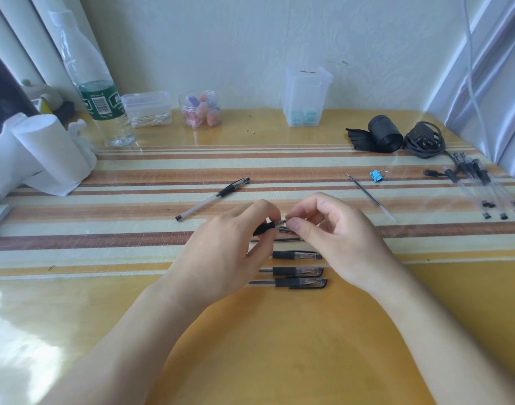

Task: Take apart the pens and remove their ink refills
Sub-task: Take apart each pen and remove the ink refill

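**A:** Where are the hands?

**B:** Over the middle of the tabletop [279, 331]. The left hand [230, 252] pinches a pen [265, 228] by its black grip. The right hand [338, 238] pinches its tip end between curled thumb and forefinger.

**A:** What else is there?

**B:** Capped pens [297, 254] lie beneath the hands. A lone pen [212, 198] lies behind them, to the left. A refill [367, 194] and clear barrels [484, 188] lie near the right edge.

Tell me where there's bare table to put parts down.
Free: the stripes between the lone pen and the refill, and the yellow strip behind, up to the jar. Crowded: the pens nearest you, barrels at the right edge.
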